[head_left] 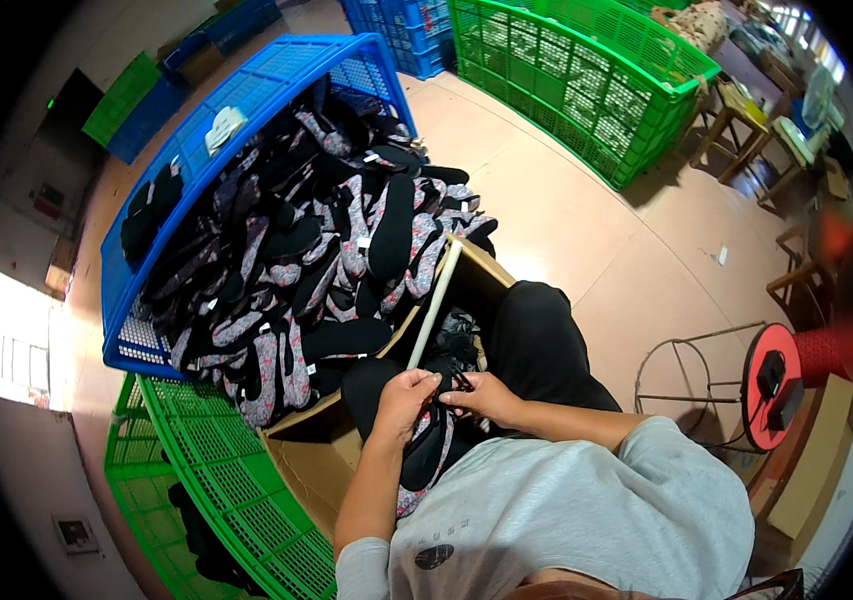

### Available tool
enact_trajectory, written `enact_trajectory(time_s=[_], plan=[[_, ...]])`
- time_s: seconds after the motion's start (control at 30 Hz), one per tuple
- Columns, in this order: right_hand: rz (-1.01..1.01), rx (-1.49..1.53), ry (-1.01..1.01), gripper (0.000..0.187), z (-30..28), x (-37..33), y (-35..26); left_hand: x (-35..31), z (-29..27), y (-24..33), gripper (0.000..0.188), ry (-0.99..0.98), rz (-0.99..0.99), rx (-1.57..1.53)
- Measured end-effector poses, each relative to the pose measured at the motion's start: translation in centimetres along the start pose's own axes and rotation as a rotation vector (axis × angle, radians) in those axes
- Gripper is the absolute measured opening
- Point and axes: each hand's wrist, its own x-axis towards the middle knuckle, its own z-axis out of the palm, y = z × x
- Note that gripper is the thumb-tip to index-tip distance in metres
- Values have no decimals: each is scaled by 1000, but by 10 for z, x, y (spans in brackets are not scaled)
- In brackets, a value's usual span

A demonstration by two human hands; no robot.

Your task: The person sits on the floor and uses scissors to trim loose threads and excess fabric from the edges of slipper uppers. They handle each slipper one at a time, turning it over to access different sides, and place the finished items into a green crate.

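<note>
Close to my body, above my lap, both hands meet over a slipper (427, 457) with a black sole and floral-patterned fabric. My left hand (407, 400) is closed, its thumb and fingers pinching the slipper's far end. The right hand (490, 398) is closed too, beside the left, with thin black pieces showing at its fingertips; I cannot make out what they are. Just beyond my hands, a large heap of similar black and floral slippers (390, 228) spills from a tipped blue plastic crate (287, 60). Several of them carry small white tags.
Left of my legs stand an open cardboard box (307, 465) and a green crate (227, 480). A pale rod (436, 305) runs along the box edge beyond my hands. At right is a round red-topped stool (771, 388) with black items on it. A long green crate (567, 85) stands farther off.
</note>
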Motion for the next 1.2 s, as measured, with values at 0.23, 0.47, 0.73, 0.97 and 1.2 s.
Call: enact_trajectory(time_s=[0.23,0.47,0.73,0.97,1.2], plan=[[77,47,60,19,-2,3,7,-3,8,3,12,11,-15,-5],[163,124,78,17,-4,2,5,3,-2,-3,14,-13,4,-104],[220,201,69,19,-7,2,6,12,-8,-17,15,68,84,-299],[262,152,42,20,-9,8,10,12,-12,-19,19,77,151,-502],[294,173,38,19,-14,13,19,17,-30,-2,15,104,230,-561]])
